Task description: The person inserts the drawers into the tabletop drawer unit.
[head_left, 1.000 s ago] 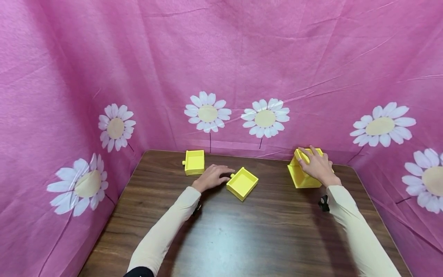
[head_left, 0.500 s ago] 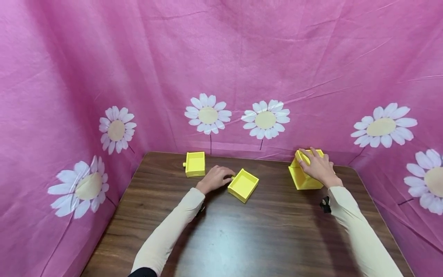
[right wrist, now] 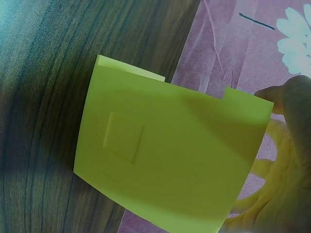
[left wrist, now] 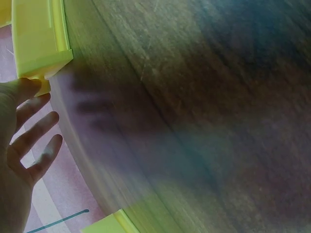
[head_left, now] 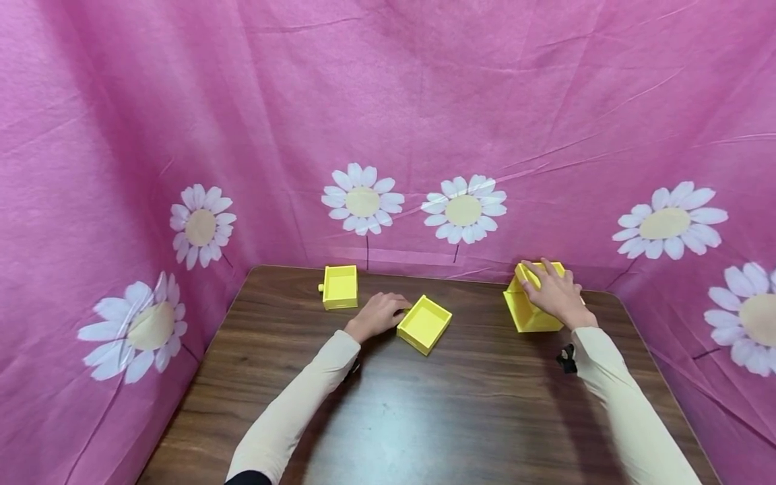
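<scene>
Near the middle of the table, a small yellow drawer [head_left: 425,325] lies angled with its hollow side up. My left hand [head_left: 378,314] pinches its round knob [left wrist: 43,85] between thumb and forefinger, as the left wrist view shows; the other fingers are spread. Over at the right, a yellow open-fronted cabinet [head_left: 529,311] stands near the table's back edge. My right hand [head_left: 556,296] grips it from above, fingers spread over its top. The right wrist view shows the cabinet's broad side [right wrist: 165,145] with a raised square, and the fingers along its edge.
A second yellow drawer [head_left: 341,286] with a knob on its left side lies at the back left of the brown wooden table [head_left: 485,404]. A pink cloth [head_left: 400,101] printed with white daisies hangs round the back and sides of the table.
My left hand has shifted slightly right, and its thumb and forefinger have closed on the middle drawer's knob. My right hand stays on the cabinet; both drawers lie in place.
</scene>
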